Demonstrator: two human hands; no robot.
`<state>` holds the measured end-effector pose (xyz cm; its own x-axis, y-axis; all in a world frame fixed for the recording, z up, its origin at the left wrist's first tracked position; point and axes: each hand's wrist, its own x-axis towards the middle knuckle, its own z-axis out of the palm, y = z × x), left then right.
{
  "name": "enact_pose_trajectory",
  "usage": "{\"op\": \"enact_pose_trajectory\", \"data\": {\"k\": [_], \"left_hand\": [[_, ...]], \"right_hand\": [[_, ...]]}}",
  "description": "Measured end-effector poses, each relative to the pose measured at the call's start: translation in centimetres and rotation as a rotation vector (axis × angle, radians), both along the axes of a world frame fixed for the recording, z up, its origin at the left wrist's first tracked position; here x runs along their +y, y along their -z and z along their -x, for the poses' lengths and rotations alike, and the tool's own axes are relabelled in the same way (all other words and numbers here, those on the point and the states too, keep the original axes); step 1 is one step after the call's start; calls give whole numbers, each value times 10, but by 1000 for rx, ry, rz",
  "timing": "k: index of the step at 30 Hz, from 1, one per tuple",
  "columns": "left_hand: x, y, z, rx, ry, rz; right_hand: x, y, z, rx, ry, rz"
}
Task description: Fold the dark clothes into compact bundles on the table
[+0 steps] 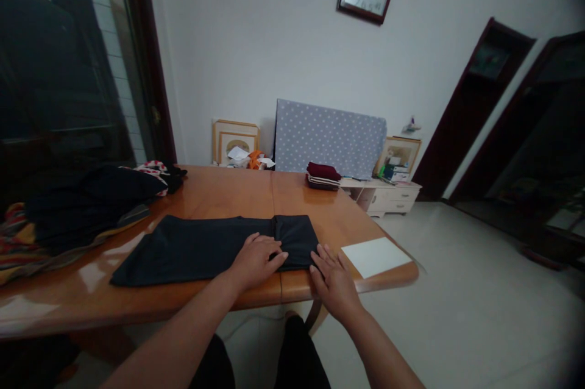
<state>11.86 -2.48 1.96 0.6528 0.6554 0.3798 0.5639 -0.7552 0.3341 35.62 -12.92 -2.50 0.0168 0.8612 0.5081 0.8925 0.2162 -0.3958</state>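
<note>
A dark navy garment, which looks like a pair of trousers point(196, 249), lies flat and lengthwise along the near side of the wooden table. Its right end is folded over into a short double layer point(295, 233). My left hand point(258, 260) rests on the cloth by the edge of that fold, fingers stretched out and thumb pointing right. At the folded right end, my right hand point(333, 276) lies with its fingers spread, the fingertips touching the cloth's edge and the tabletop. Neither hand grips the fabric.
A white sheet point(377, 256) lies on the wooden table point(219, 191) near its right corner. Toward the back stands a stack of folded clothes point(322, 175). Loose clothes point(91, 206) are heaped on the left. Beyond the table is a low white cabinet point(393, 199).
</note>
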Motion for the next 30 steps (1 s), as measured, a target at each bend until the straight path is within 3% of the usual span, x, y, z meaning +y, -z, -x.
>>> {"op": "enact_pose_trajectory", "data": {"k": [4, 7, 12, 18, 25, 30], "left_hand": [[12, -5, -2, -58, -48, -29], [24, -8, -7, -96, -120, -61], [34, -5, -26, 30, -129, -51], [30, 7, -31, 246, -133, 86], [32, 3, -26, 255, -124, 127], [49, -3, -21, 191, -89, 4]], "right_hand": [[0, 2, -11, 263, 15, -104], [0, 3, -14, 334, 6, -121], [-2, 2, -10, 274, -23, -101], [-2, 6, -11, 217, -14, -99], [-1, 10, -13, 161, -3, -92], [0, 10, -12, 155, 8, -104]]}}
